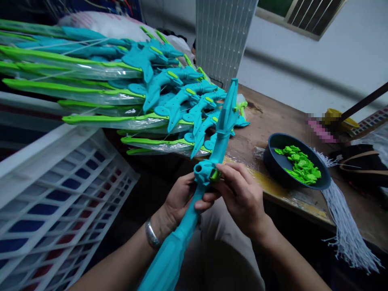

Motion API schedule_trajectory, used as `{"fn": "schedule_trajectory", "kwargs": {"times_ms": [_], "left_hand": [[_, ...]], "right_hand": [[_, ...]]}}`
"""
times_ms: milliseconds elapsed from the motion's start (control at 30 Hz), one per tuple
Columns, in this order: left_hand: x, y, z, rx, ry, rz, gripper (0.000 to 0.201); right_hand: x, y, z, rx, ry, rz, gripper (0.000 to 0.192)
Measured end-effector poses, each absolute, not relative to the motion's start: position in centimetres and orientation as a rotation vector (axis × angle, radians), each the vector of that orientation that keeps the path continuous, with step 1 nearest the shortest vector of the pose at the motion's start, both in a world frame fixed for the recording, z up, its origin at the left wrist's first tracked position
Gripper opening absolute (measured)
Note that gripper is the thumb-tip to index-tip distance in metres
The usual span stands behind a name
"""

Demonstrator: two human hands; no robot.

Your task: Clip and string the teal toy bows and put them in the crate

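A teal plastic toy bow body (169, 258) runs slantwise up the middle of the view, above my lap. My left hand (178, 198) is wrapped round it from below, near its centre, with fingers showing on the right side. At the bow's middle, beside a round hole, my right hand (239, 194) pinches a small bright green plastic piece (215, 175) against the teal part. The fingers partly hide that piece, so I cannot tell whether it is seated. Behind the bow lies a heap of teal and green toy bows (169, 101), many with clear plastic on their limbs.
A dark round bowl (274, 165) with loose green pieces (303, 167) stands on the brown table (266, 105) at right. White strings (348, 222) hang over the table edge. At lower left is a white plastic crate (54, 182). A black bag (363, 159) lies far right.
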State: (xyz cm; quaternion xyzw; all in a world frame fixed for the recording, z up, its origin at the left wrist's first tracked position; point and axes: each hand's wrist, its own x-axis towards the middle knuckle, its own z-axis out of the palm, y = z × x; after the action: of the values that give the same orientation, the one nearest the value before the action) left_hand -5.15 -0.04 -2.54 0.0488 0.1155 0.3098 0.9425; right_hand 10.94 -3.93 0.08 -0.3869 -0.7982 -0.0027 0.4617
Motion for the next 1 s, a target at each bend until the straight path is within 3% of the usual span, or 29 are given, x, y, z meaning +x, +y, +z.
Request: {"fn": "schedule_trajectory", "kwargs": {"times_ms": [233, 433, 733, 1000], "left_hand": [[-5.7, 0.2, -2.3, 0.211, 0.192, 0.584, 0.031], [-5.5, 0.2, -2.7, 0.226, 0.199, 0.588, 0.034], [-4.6, -0.2, -1.8, 0.208, 0.249, 0.593, 0.018], [-3.9, -0.4, -2.7, 0.163, 0.379, 0.66, 0.047]], "right_hand": [[11.9, -3.6, 1.0, -0.911, -1.832, 0.308, 0.038], [12.2, -3.7, 0.4, -0.894, -1.939, 0.197, 0.032], [12.3, -4.0, -0.5, -0.938, -1.897, 0.073, 0.028], [13.7, -3.3, 0.6, -0.874, -2.15, -0.084, 0.006]]}}
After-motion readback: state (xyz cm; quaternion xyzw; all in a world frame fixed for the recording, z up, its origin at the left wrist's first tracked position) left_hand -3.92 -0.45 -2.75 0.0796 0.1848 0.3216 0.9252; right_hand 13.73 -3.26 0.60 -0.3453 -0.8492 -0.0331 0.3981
